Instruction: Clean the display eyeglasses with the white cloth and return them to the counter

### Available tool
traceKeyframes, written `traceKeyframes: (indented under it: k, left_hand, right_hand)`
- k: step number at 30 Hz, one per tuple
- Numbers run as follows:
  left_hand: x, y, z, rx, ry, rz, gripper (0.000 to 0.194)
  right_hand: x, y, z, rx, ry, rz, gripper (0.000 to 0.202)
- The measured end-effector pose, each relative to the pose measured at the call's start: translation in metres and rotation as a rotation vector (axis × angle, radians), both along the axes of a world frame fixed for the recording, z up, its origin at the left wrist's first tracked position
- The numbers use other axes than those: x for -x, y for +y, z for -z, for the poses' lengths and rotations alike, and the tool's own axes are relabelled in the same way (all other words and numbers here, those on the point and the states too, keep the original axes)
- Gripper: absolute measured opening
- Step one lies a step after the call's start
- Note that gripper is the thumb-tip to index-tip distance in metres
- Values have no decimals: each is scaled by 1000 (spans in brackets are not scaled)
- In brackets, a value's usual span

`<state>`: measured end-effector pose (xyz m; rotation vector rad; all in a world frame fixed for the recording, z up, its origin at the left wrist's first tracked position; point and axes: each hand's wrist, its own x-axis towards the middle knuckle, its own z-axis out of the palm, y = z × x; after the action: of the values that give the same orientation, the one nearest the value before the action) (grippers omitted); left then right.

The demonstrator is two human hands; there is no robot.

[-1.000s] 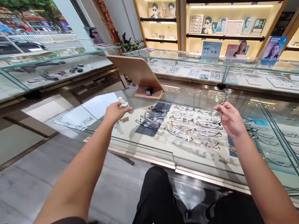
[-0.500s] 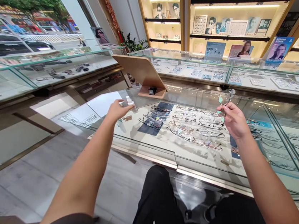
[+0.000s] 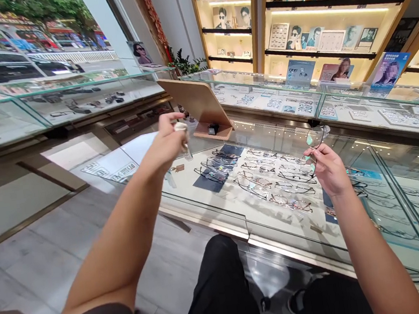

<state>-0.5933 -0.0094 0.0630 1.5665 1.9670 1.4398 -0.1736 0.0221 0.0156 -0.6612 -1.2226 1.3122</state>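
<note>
Left hand (image 3: 168, 141): raised and curled further around the top of the white bottle (image 3: 187, 153) than half a second ago; its grip closes on the upper part, with one finger lifted away.
Bottle: at the left of the counter (image 3: 199, 196), upright, its base showing below the hand; whether it rests on the glass is hard to tell. Holding it high appears to suit its slim body.
Right hand (image 3: 331, 168): little changed, its grip pinching the glasses (image 3: 320, 137) with the fingertips over the counter's right side.
Glasses: held up, lenses beyond the fingers, a hold that seems meant to keep skin off them; the exact part pinched is unclear.
Frames on display (image 3: 276, 184): laid in rows between the hands, apparently spaced so each pair can be seen.
Tan panel (image 3: 197, 100): leaning on its base at the counter's far side, a small black box (image 3: 213, 129) at its foot.
</note>
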Motion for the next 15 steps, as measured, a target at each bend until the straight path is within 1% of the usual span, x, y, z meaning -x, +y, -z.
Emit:
traceKeyframes:
  k: [2, 4, 6, 8, 10, 12, 15]
  left_hand:
    - [-45, 0, -9, 20, -183, 169, 63]
    - [-87, 3, -13, 24, -302, 350, 51]
    - [-124, 11, -10, 57, -426, 544, 44]
    - [-154, 22, -2, 82, -528, 701, 43]
    - [-180, 35, 9, 94, -599, 780, 45]
    - [-199, 46, 20, 125, -664, 799, 48]
    - [-219, 55, 36, 217, -785, 811, 54]
  right_hand:
    - [1, -1, 0, -8, -12, 11, 41]
    - [1, -1, -1, -8, -15, 21, 41]
    - [1, -1, -1, -3, -15, 25, 41]
    - [1, -1, -2, -8, -19, 26, 40]
    - [1, -2, -3, -18, -13, 25, 40]
    - [1, -2, -3, -27, 15, 29, 41]
    - [1, -3, -4, -37, 73, 53, 42]
